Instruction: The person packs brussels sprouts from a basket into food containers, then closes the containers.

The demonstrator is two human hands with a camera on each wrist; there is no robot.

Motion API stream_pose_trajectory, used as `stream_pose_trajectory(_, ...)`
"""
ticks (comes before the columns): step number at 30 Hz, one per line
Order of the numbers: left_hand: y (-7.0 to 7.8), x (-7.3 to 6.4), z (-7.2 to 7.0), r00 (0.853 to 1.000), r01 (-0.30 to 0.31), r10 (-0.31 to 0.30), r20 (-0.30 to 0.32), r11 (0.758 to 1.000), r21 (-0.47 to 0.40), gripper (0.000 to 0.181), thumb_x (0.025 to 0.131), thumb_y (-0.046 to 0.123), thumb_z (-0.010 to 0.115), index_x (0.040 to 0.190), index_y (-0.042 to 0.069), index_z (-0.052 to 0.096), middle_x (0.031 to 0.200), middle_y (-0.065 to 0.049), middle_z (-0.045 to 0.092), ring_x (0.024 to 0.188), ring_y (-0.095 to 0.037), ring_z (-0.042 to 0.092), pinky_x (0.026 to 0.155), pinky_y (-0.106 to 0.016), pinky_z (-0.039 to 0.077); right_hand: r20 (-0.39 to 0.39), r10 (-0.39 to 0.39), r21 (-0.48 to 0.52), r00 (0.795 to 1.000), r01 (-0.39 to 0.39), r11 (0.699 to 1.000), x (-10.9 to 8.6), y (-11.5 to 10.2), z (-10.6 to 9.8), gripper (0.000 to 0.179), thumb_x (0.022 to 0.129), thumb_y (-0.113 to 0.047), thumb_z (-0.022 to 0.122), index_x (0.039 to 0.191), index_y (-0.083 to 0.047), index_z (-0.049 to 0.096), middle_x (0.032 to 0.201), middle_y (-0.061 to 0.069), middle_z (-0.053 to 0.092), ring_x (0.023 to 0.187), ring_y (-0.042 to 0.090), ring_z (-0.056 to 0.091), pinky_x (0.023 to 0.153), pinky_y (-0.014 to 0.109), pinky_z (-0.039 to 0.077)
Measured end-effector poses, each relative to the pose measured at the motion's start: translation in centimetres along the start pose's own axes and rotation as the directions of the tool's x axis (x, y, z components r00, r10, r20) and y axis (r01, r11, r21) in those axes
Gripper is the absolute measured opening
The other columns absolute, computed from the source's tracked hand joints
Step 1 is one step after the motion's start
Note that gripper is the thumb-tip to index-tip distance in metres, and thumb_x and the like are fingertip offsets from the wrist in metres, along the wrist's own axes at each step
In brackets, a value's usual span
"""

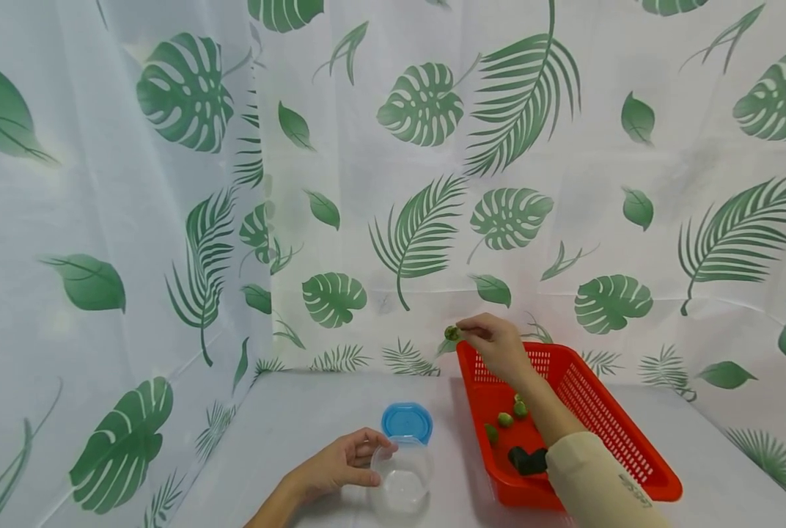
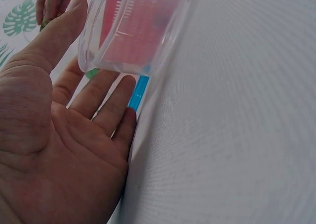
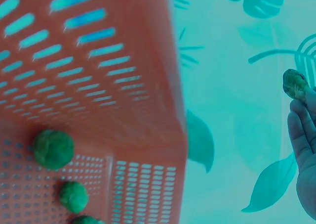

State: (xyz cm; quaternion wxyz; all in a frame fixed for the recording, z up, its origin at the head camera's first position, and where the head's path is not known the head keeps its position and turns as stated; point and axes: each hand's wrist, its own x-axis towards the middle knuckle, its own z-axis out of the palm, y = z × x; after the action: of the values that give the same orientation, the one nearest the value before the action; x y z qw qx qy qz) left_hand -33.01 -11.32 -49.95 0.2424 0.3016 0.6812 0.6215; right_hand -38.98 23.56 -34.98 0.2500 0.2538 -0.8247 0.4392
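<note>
My right hand [image 1: 495, 348] pinches a Brussels sprout [image 1: 452, 334] between thumb and fingertips, raised above the far left corner of a red plastic basket [image 1: 479, 400]. In the right wrist view the sprout [image 3: 296, 84] shows just outside the basket wall. Several more Brussels sprouts [image 1: 504, 419] lie on the basket floor. My left hand [image 1: 333, 466] holds a clear plastic tub [image 1: 402, 480] from its left side, thumb and index finger at the rim. The tub stands upright on the table, mouth up. A blue lid [image 1: 407, 423] lies just behind it.
The white table [image 1: 300, 411] meets a leaf-printed curtain [image 1: 380, 242] at the back, and another hangs along the left. A dark object [image 1: 525, 460] shows beside the right sleeve [image 1: 597, 477], over the basket's near end.
</note>
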Motion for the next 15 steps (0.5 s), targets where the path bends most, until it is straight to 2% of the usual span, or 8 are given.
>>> stream_pose_trajectory(8, -0.3, 0.0, -0.1, 1.0, -0.008, 0.008, 0.001, 1.0, 0.004, 0.047, 0.098, 0.01, 0.072, 0.141, 0.008, 0.054, 0.151, -0.015, 0.058, 0.146, -0.027, 0.049, 0.119, -0.047, 0.039, -0.011, -0.111, 0.065, 0.994, 0.111, 0.992, 0.1, -2.3, 0.9, 0.019, 0.098, 0.0, 0.069, 0.115, -0.001, 0.076, 0.109, 0.014, 0.076, 0.098, 0.032, 0.073, 0.083, 0.014, 0.055)
stream_pose_trajectory(15, -0.2, 0.0, -0.1, 1.0, -0.013, 0.013, 0.006, 1.0, 0.005, 0.047, 0.098, 0.009, 0.071, 0.141, 0.007, 0.054, 0.151, -0.015, 0.057, 0.146, -0.027, 0.049, 0.12, -0.045, 0.039, 0.01, -0.129, 0.081, 0.992, 0.128, 0.988, 0.1, -4.0, 1.8, 0.017, 0.097, 0.0, 0.07, 0.112, -0.003, 0.078, 0.106, 0.013, 0.076, 0.094, 0.028, 0.072, 0.081, 0.016, 0.056)
